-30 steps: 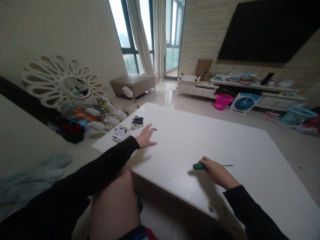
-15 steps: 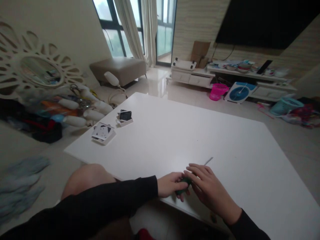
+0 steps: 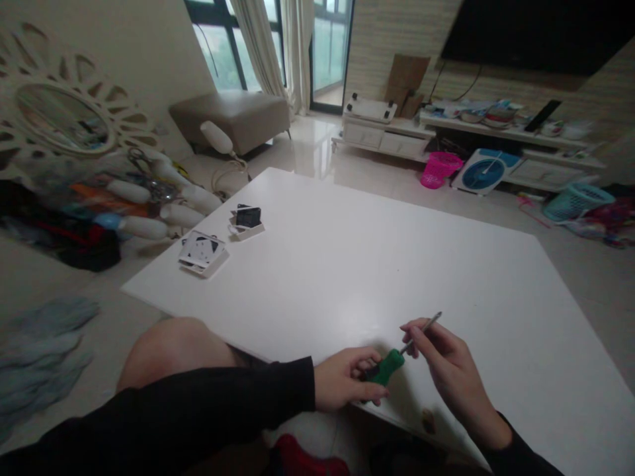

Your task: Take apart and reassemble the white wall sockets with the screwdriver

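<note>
A screwdriver with a green handle and a thin metal shaft is held above the near edge of the white table, its tip angled up and to the right. My left hand is closed around the handle, thumb along its lower side. On the shaft, my right hand pinches between thumb and fingers, with the tip showing beyond them. A small brownish object lies at the table's near edge below my right hand; its kind is unclear.
Toward the table's left corner sit an open white box with printed paper and a second box with a dark item. Past the table stand a pink basket, a blue fan and a low cabinet. My bare knee is at the left.
My right hand has shifted from over the handle to the shaft, further right. More of the green handle now shows, and the screwdriver has moved slightly right. The view has tilted down a little.
</note>
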{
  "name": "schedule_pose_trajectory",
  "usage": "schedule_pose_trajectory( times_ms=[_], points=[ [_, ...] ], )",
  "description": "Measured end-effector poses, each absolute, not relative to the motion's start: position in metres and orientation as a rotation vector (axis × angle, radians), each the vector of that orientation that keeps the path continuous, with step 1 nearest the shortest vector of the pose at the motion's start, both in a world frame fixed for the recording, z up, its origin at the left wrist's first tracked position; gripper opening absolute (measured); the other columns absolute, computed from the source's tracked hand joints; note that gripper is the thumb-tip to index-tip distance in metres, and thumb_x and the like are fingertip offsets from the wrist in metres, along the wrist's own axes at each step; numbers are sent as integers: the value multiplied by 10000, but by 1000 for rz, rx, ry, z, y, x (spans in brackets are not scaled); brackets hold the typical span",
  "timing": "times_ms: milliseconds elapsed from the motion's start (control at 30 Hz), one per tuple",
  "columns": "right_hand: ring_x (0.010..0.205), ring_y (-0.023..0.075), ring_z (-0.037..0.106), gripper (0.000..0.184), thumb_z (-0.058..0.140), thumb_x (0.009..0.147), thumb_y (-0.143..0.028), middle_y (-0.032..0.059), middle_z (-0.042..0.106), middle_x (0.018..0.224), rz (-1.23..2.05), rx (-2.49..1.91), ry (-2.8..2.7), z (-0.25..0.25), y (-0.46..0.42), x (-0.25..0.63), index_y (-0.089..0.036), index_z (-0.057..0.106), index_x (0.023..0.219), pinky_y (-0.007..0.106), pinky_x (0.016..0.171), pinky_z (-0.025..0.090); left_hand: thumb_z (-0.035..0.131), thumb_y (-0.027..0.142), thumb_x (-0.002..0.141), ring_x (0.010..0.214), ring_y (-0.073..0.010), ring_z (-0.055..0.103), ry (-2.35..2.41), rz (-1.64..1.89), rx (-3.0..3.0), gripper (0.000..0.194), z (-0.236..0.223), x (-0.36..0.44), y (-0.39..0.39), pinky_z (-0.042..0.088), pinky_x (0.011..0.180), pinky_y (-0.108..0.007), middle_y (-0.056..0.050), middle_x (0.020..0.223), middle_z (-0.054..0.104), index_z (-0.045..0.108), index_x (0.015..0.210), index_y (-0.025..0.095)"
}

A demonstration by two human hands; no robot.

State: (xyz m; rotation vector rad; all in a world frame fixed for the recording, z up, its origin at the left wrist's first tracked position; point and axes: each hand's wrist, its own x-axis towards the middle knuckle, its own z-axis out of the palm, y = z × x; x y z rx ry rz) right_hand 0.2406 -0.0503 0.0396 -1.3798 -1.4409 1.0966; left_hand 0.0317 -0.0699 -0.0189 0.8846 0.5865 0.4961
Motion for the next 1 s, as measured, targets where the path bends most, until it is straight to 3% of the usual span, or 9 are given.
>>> schedule_pose_trajectory(
  times_ms=[200,367,567,800,1000],
  points=[
    [664,178,663,304,779,834,-485,47,726,760,1211,-1349,-1349,38,-52,241,-195,729,912,309,609,561,952,454,617,819,-177,663,736,639,973,565,-17,29,-61,469,784,-323,-26,861,691,526,879,189],
    [670,152,619,249,781,851,-438,41,722,804,1118,-1360,-1169,31,-52,248,-202,718,902,290,604,520,939,414,637,624,-87,519,772,634,1043,579,-16,27,-54,367,596,-232,43,780,600,541,996,195],
    [611,127,564,265,814,821,-415,11,678,723,1032,-1359,-1017,34,-49,251,-198,665,784,260,551,456,947,452,603,677,-87,594,755,617,986,659,-23,22,-52,452,601,-240,-63,1093,641,548,1059,194],
    [527,101,507,362,868,741,-461,-15,634,643,1062,-1329,-893,40,-51,240,-202,618,710,245,502,409,937,409,635,769,-115,585,697,541,1059,587,-15,19,-55,442,668,-239,-16,910,623,619,1063,164],
    [513,82,455,424,899,697,-484,-33,597,621,1114,-1333,-816,34,-48,237,-205,581,673,230,491,354,920,407,655,706,-97,541,686,503,1026,564,-15,23,-63,381,600,-224,2,874,601,601,1051,163]
  ],
)
